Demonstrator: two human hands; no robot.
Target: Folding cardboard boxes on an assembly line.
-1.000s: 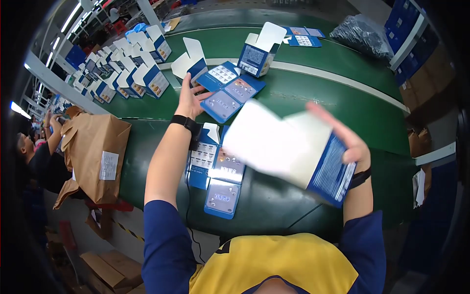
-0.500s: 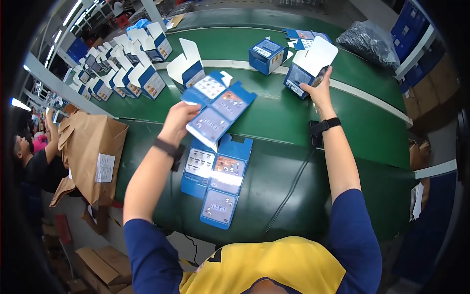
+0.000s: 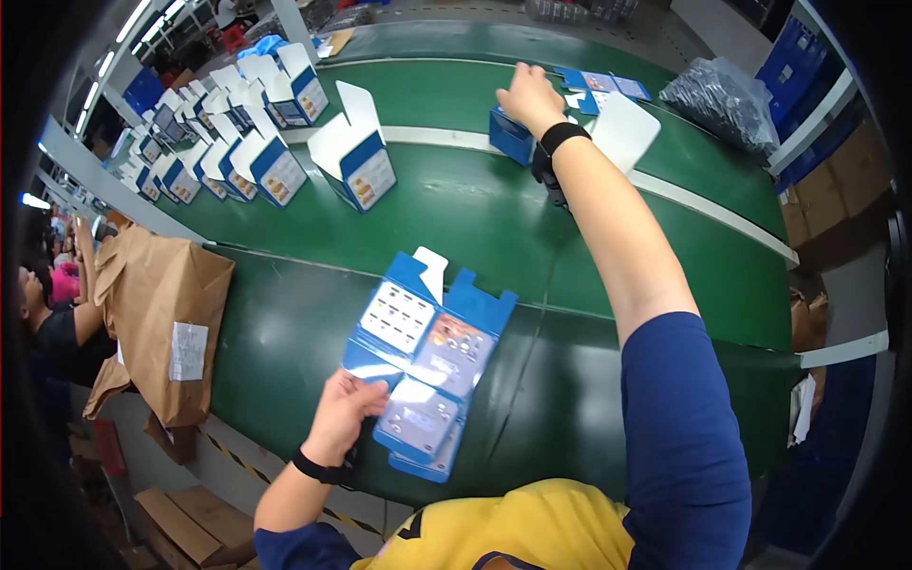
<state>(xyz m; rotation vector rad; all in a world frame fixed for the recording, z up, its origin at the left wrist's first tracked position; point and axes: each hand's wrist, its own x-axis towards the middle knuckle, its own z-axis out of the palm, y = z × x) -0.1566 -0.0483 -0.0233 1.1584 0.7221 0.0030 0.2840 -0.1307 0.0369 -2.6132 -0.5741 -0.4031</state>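
Note:
My left hand [image 3: 347, 413] pinches the left edge of a flat, unfolded blue carton [image 3: 399, 320]. Its printed panels face up, and it overlaps a second flat carton [image 3: 440, 462] on the green surface. Farther off, my right hand [image 3: 532, 98] is closed over the top of a blue box [image 3: 510, 138], its fingers partly hidden behind the hand. Right of that wrist stands a box with a raised white flap [image 3: 627, 131]; my right forearm covers most of its body.
Blue-and-white boxes [image 3: 278, 176] with raised flaps stand in rows at the far left, one [image 3: 366, 176] nearer. More flat cartons [image 3: 600, 84] and a clear plastic bag [image 3: 717, 100] lie at the far right. A brown paper sack [image 3: 161, 323] stands left. Another person [image 3: 71, 328] is behind it.
My left hand has brought the flat carton down over the other one. My right hand has let go of the open box and moved left and away onto the blue box.

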